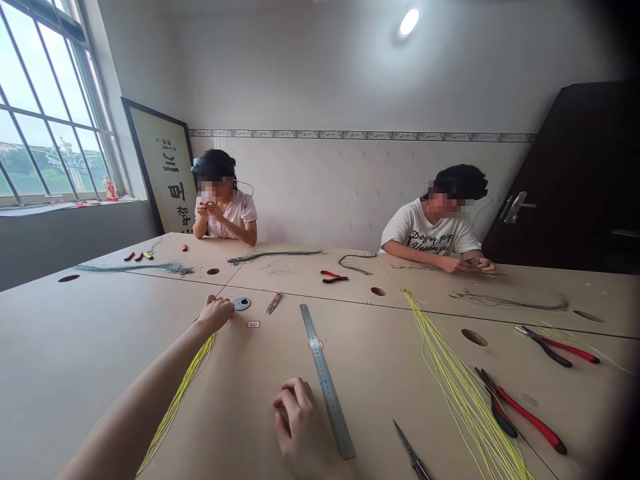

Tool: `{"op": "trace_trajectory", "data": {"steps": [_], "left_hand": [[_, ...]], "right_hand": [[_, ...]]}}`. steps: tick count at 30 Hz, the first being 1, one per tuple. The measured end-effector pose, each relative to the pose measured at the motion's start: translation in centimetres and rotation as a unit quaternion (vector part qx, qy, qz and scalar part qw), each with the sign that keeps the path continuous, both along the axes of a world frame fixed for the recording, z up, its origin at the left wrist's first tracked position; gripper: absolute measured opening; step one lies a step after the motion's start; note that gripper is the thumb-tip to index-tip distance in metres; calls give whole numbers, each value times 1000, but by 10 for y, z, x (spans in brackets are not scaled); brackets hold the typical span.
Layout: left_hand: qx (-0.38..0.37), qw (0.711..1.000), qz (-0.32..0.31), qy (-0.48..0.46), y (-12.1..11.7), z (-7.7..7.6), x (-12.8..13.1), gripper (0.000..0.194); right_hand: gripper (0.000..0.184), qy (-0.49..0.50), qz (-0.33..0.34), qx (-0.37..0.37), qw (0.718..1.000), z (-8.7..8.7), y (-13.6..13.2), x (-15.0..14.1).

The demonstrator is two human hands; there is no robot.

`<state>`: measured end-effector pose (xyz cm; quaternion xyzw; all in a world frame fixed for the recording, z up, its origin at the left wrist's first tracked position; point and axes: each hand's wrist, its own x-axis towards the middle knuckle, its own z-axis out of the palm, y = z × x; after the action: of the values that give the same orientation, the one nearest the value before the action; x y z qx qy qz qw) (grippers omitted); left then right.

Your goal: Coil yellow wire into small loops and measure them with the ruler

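My left hand (216, 313) reaches far forward over the table, fingers curled shut at the far end of a thin bundle of yellow wires (177, 397) that runs back along my forearm. My right hand (296, 420) rests near me on the tabletop with its fingers curled under; I see nothing in it. A long steel ruler (326, 379) lies just right of that hand. A larger bundle of yellow wires (457, 383) stretches across the table to the right.
Red-handled pliers (523, 413) and a second pair (560, 345) lie at right, scissors (411, 453) near the front edge. A round disc (242, 303), small tags and a cutter (274, 302) lie ahead. Two other people work across the table, which has cable holes (474, 337).
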<state>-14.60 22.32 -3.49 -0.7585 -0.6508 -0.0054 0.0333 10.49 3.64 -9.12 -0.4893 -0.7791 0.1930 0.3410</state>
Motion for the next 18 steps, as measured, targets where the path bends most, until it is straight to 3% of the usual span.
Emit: {"op": "trace_trajectory", "data": {"steps": [9,18], "left_hand": [[-3,1000,-7,8,2,-2,0,29],[-23,1000,-7,-18,0,8,-3,30]], "right_hand": [[20,6,6,0,1000,-2,2,1],[20,14,12,-2,1000,-3,2,2]]}}
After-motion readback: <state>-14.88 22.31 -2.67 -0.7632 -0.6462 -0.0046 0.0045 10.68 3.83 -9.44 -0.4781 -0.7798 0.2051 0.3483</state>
